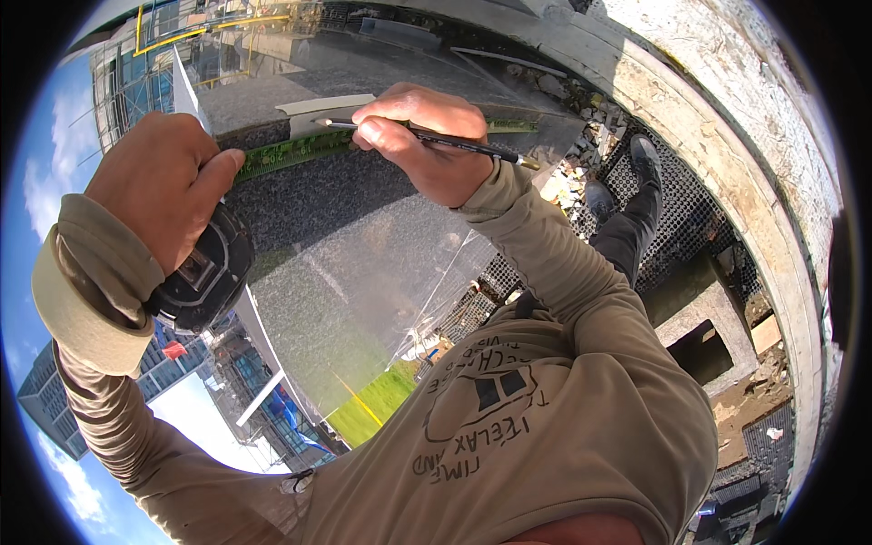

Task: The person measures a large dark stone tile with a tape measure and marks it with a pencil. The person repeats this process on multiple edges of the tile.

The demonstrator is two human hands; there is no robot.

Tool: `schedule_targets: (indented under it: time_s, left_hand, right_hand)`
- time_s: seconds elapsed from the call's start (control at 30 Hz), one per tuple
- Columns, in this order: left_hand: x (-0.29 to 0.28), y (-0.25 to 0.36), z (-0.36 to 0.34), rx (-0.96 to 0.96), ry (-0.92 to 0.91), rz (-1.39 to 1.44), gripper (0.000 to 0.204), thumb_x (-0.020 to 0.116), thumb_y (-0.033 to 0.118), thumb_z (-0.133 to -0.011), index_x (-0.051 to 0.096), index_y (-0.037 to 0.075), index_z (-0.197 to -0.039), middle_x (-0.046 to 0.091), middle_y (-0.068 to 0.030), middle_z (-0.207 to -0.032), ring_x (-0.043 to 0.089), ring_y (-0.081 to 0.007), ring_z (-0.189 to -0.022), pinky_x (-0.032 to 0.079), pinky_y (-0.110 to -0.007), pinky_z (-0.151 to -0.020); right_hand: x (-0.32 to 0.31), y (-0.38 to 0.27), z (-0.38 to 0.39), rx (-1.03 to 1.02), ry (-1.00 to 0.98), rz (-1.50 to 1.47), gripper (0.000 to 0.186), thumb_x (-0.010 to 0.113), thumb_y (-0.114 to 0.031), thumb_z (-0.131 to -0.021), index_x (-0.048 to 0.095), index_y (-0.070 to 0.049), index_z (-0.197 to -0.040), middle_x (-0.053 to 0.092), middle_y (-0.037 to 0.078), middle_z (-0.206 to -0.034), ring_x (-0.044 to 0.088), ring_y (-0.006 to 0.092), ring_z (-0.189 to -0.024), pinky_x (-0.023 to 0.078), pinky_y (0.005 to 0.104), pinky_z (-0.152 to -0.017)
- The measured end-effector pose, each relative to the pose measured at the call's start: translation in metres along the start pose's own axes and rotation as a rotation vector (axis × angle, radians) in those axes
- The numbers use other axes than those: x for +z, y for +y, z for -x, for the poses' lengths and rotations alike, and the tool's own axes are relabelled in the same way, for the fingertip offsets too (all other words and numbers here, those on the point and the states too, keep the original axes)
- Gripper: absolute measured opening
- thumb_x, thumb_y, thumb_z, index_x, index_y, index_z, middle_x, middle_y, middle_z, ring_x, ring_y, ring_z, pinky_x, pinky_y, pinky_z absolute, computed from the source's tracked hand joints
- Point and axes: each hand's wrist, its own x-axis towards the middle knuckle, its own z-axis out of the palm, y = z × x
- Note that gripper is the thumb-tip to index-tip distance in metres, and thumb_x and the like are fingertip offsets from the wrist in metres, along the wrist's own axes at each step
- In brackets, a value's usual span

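A black tape measure (pixel 218 272) is gripped in my left hand (pixel 168 186), with the thumb pressed down near its blade. Its green blade (pixel 295 153) stretches to the right along a speckled grey stone slab (pixel 350 195) and passes behind my right hand (pixel 431 145). Between the fingers and thumb of that hand is a dark pencil (pixel 463 145). The pencil's point reaches left over a strip of pale masking tape (pixel 325 104) on the stone, just beyond the blade. Whether the point touches the surface, I cannot tell.
To the right, black perforated matting (pixel 668 232) lies beside stone rubble (pixel 590 145), with my shoes on it. A pale concrete ledge (pixel 718 136) curves along the far right. A concrete block with a square hole (pixel 740 341) sits lower right. Scaffolding (pixel 118 100) and buildings show at left.
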Motion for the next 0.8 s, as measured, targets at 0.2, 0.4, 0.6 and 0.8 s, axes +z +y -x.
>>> schedule_targets:
  time_s: [0.2, 0.4, 0.6, 0.8]
  left_hand:
    - [-0.0011, 0.0018, -0.0005, -0.026, -0.022, 0.005, 0.036, 0.070, 0.004, -0.076, 0.064, 0.004, -0.111, 0.060, -0.0137, -0.090, 0.058, -0.0318, -0.088, 0.050, -0.041, -0.076]
    - [-0.0006, 0.0027, 0.0000, -0.042, -0.006, 0.020, 0.033, 0.070, 0.005, -0.078, 0.064, 0.005, -0.110, 0.060, -0.0136, -0.091, 0.058, -0.0318, -0.089, 0.050, -0.041, -0.076]
    - [-0.0006, 0.0023, 0.0011, -0.046, -0.019, 0.019, 0.032, 0.070, 0.006, -0.079, 0.064, 0.005, -0.111, 0.059, -0.0130, -0.093, 0.058, -0.0315, -0.090, 0.050, -0.040, -0.076]
    - [-0.0048, 0.0055, -0.0052, -0.042, -0.015, 0.006, 0.027, 0.067, 0.009, -0.083, 0.064, 0.005, -0.109, 0.059, -0.0130, -0.093, 0.057, -0.0316, -0.091, 0.049, -0.041, -0.078]
  right_hand:
    - [0.0006, -0.0024, -0.0015, 0.012, 0.017, 0.001, 0.017, 0.063, -0.014, -0.094, 0.067, 0.002, -0.095, 0.069, 0.012, -0.083, 0.067, 0.0162, -0.071, 0.055, 0.0293, -0.061]
    - [-0.0014, -0.0020, -0.0027, -0.072, -0.037, 0.036, 0.013, 0.061, -0.003, -0.092, 0.068, 0.007, -0.097, 0.069, 0.016, -0.081, 0.069, 0.0190, -0.072, 0.057, 0.0288, -0.061]
    - [-0.0016, -0.0019, -0.0026, -0.060, -0.013, 0.026, 0.013, 0.061, -0.003, -0.092, 0.068, 0.007, -0.098, 0.069, 0.016, -0.082, 0.070, 0.0194, -0.072, 0.057, 0.0287, -0.061]
    - [-0.0012, -0.0037, -0.0020, 0.012, 0.010, 0.024, 0.016, 0.064, -0.013, -0.092, 0.067, 0.002, -0.096, 0.070, 0.013, -0.084, 0.068, 0.0180, -0.072, 0.055, 0.0298, -0.062]
